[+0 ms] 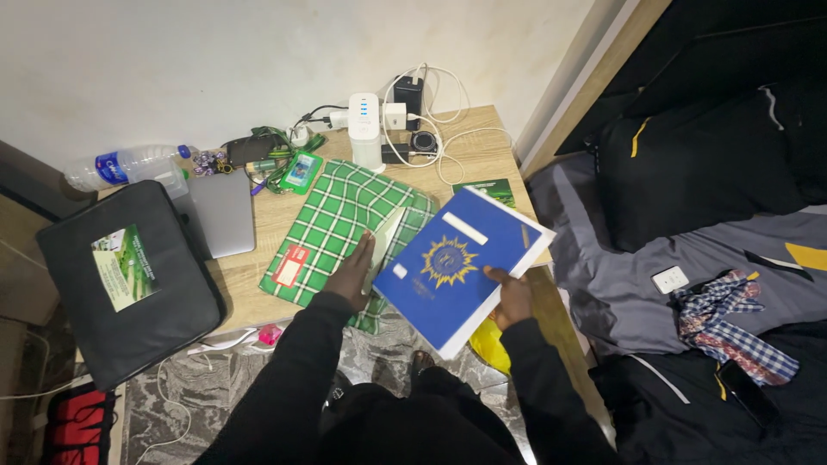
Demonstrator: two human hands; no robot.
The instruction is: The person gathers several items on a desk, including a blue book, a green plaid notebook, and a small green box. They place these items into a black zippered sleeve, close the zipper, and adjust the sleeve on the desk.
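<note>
Nearest to me, the right hand [514, 297] grips the lower edge of a blue booklet [457, 263] with a gold emblem, holding it tilted off the front of the wooden desk [482, 159], while the left hand [355, 274] lies flat and unclenched on a green checked cloth [332, 226], its fingertips touching a pale sheet beside the booklet. Held by one edge only, the booklet could sag or slip toward the floor, and a tug might drag the cloth. Farther back sit a grey laptop [222, 211], a black bag [129, 280], a water bottle [121, 165] and a white charger [365, 129] tangled in cables.
</note>
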